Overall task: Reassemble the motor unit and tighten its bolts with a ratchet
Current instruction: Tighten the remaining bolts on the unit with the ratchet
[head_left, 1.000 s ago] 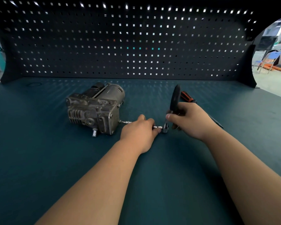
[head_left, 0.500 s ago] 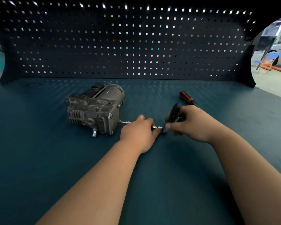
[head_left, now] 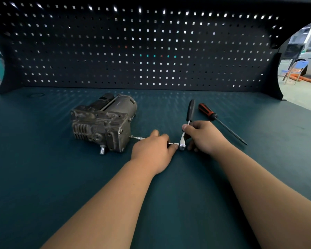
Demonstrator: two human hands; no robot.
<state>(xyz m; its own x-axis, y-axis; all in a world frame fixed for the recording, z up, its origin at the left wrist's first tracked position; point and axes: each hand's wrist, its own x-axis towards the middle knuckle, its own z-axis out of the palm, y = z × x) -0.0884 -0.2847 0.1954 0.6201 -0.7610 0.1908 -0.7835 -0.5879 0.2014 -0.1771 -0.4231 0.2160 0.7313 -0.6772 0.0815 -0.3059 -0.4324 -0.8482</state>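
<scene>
motor (head_left: 104, 123): I see dull, grimy cast metal.
ratchet (head_left: 182, 143): bright polished metal below my fingers (head_left: 186, 127), matt black grip beyond them.
table (head_left: 43, 177): matt, finely textured.

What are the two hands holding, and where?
The right hand grips the ratchet low on its metal neck. The left hand holds the middle of the extension bar between ratchet and motor unit.

Knuckles up, left hand (head_left: 152, 149) pinches the extension bar (head_left: 139, 138), right hand (head_left: 204, 137) grips the ratchet (head_left: 190, 110).
</scene>
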